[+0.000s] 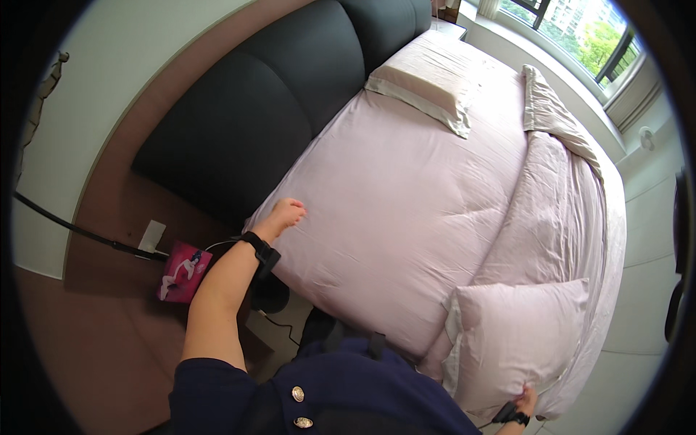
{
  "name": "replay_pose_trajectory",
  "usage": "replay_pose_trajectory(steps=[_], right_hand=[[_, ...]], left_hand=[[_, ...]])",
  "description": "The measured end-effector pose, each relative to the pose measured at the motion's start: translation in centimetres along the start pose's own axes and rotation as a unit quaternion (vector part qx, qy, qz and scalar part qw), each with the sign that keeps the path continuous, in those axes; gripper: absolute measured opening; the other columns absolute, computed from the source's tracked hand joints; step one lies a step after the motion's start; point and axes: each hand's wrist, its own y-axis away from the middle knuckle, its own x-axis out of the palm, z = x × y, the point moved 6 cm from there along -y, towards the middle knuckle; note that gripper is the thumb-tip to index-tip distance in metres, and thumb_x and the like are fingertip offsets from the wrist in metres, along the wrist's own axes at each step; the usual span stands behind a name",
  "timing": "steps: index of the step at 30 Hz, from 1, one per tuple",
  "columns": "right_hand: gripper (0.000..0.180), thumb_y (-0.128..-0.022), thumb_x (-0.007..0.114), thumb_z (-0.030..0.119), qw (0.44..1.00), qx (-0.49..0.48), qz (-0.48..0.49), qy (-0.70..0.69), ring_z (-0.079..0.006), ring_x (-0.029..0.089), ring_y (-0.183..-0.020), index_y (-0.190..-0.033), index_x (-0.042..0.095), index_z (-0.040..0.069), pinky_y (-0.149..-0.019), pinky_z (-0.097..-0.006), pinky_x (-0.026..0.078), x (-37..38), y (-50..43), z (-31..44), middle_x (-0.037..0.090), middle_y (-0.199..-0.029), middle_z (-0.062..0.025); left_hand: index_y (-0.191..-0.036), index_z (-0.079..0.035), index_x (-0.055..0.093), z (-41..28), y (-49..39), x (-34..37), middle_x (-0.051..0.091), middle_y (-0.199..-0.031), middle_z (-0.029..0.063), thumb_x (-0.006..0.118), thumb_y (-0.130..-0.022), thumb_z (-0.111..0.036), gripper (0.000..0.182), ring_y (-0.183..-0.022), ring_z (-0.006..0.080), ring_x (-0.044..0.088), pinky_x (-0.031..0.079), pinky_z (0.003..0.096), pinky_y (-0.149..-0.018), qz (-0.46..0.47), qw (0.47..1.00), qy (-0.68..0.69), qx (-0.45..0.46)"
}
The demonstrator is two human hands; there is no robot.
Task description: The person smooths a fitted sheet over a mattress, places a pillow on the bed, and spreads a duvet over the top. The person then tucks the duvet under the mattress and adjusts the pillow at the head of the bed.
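Observation:
My left hand (286,213) is over the near corner of the bed beside the headboard, its fingers bent together. Its underside is hidden, so whether it touches or holds the sheet is unclear. A pale pink fitted sheet (391,179) covers the mattress, with shallow wrinkles. At the lower right, my right hand (526,401) grips the lower edge of a pale pink pillow (516,331), and the fabric creases at the fingers. That pillow lies partly on a folded-back quilt (522,234). A second pillow (424,76) lies flat near the far end of the headboard.
A black padded headboard (234,114) runs along the wall. Left of my forearm, a pink printed box (185,272) stands near a white socket or power strip (152,236) and a black pole (81,228). Beyond the bed is a window (587,38); pale tiles (641,304) lie to the right.

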Motion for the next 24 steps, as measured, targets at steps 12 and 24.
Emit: replay_pose_trajectory(steps=[12,24], right_hand=[[0.043,-0.093,0.042,0.018,0.956,-0.277,-0.079,0.061,-0.0370,0.047,-0.113,-0.129,0.038,-0.006,-0.096,-0.0469,0.043,12.0,37.0,18.7,0.047,-0.125,-0.0230],[0.020,-0.085,0.058,0.016,0.738,-0.295,0.423,0.436,-0.0129,0.059,-0.081,-0.097,0.058,0.000,-0.069,-0.0258,0.049,70.0,36.8,16.0,0.060,-0.091,-0.0061]], left_hand=[[-0.125,-0.004,0.041,3.6,-22.6,-3.8,0.045,-0.124,0.0173,0.057,-0.082,-0.013,0.047,-0.115,0.0327,0.047,0.040,0.0401,-0.095,-0.121,0.944,-0.303,0.049],[-0.111,-0.003,0.048,5.4,-25.9,-0.3,0.044,-0.119,0.0150,0.057,-0.081,-0.016,0.034,-0.111,0.0330,0.044,0.037,0.0443,-0.090,-0.342,0.859,-0.329,0.192]])
